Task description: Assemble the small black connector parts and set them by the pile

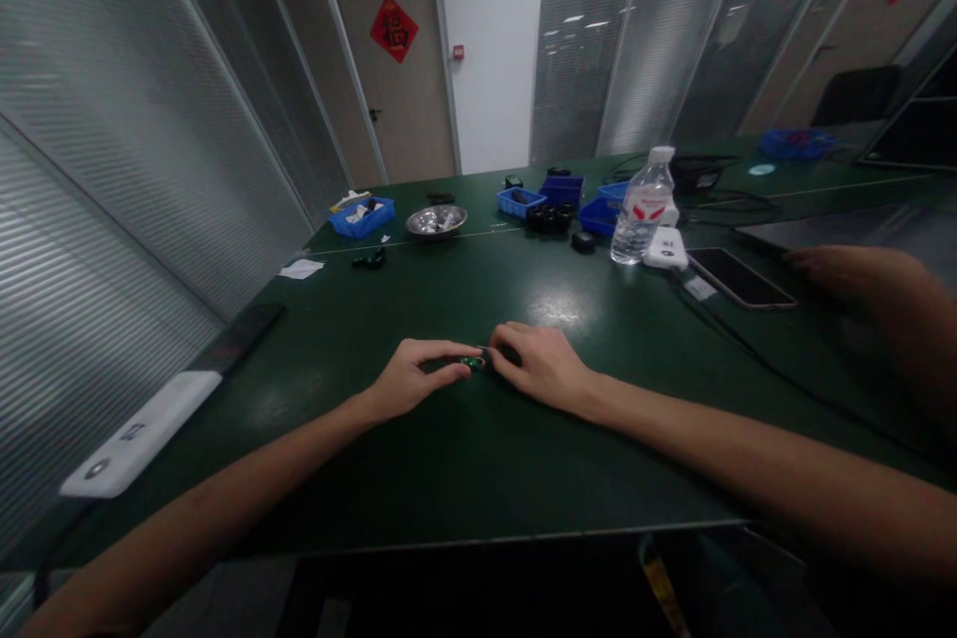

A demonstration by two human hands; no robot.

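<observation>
Between the thumb and fingers of my left hand is a small green circuit board, held just above the green table. My right hand faces it from the right, its fingers curled together in a pinch close to the board's edge. A thin sliver shows at those right fingertips, too small to name. Both hands are low over the middle of the table, with a narrow gap between them.
A metal bowl, blue trays and a small black part lie farther back. Right of centre stand a water bottle, a white power bank and a phone. Another person's hand rests at the right.
</observation>
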